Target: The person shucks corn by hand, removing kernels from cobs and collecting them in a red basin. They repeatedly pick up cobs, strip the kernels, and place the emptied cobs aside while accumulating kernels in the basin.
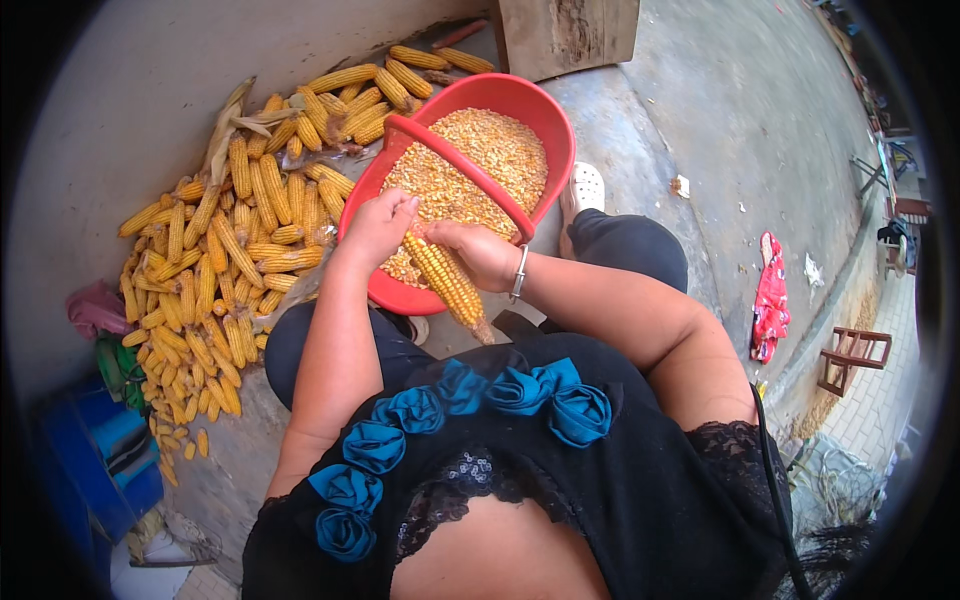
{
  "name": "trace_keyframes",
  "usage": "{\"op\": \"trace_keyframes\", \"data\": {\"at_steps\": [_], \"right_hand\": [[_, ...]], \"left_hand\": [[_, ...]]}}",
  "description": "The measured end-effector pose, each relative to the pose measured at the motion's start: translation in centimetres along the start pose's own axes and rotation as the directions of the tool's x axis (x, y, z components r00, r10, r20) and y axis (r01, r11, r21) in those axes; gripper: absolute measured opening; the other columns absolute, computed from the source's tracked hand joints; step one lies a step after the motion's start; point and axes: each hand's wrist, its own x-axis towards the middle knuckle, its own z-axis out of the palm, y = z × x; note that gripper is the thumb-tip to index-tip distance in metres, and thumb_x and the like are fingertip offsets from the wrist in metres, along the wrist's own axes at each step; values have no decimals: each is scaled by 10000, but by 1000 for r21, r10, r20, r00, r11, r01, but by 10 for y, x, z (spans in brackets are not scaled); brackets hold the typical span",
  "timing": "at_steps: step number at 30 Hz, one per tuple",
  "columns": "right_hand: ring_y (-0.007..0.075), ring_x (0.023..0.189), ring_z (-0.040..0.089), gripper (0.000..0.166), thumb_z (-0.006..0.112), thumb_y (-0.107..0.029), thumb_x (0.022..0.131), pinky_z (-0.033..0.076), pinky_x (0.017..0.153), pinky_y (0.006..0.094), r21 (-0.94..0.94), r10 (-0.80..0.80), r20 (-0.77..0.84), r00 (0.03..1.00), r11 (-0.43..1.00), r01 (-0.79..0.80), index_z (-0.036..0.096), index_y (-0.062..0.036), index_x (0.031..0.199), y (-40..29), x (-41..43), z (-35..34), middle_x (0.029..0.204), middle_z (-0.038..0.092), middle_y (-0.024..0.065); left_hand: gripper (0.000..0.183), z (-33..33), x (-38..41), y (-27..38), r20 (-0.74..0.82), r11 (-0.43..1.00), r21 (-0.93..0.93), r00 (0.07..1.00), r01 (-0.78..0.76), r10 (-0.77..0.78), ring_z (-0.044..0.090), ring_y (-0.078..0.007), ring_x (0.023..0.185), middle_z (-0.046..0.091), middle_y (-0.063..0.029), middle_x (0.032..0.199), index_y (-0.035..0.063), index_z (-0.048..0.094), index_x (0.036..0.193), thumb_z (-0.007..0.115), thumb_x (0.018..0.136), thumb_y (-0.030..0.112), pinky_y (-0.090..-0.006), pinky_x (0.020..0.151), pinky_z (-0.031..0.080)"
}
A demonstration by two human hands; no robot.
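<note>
My left hand (380, 227) and my right hand (480, 253) meet on one dried corn cob (448, 281). Reddish bare cob shows at the end between my fingers, while yellow kernels still cover the length pointing toward my body. Both hands are over the near part of a red plastic basket (559, 135), which has an arched handle (465, 166). Loose corn kernels (480, 150) fill much of the basket. A silver-coloured bangle (518, 274) circles my right wrist. The fingertips partly hide each other around the cob.
A large pile of corn cobs (217, 262) lies against the wall left of the basket. Beyond stands a worn wooden board (574, 37). A blue plastic container (97, 450) is at lower left. Red cloth (770, 300) and a small wooden stool (855, 358) are at right.
</note>
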Motion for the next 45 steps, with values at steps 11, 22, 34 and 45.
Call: {"op": "trace_keyframes", "data": {"at_steps": [11,22,34,45], "right_hand": [[159,779,559,242,445,-229,911,487,682,304,-242,-43,-7,999,970,40,480,-51,1071,6,9,-7,911,544,53],[175,771,576,294,419,-292,920,510,660,327,-174,-15,-86,996,985,-1,491,-42,1058,1,0,1,889,565,69],[125,932,528,321,448,-221,918,424,827,272,-112,-34,73,997,993,42,467,-20,1167,3,2,-1,1019,548,56],[127,833,541,353,447,-253,917,470,718,270,-415,-144,-57,988,903,107,454,-11,1175,10,6,-3,950,554,63]], "left_hand": [[219,-1,-1,4,28,997,-5,996,82,-82,472,-95,474,524,-22,616,42,531,866,480,899,253,-250,442,397],[223,0,-1,13,80,984,-39,983,171,-168,511,-138,616,571,-93,670,7,566,813,542,862,224,-296,577,428],[232,-4,1,5,40,994,24,994,104,-105,461,-94,483,504,-14,601,43,539,846,487,898,263,-254,448,399],[261,-2,2,-3,59,990,17,988,142,-143,480,-92,498,502,-17,616,38,530,849,486,899,290,-249,456,409]]}}
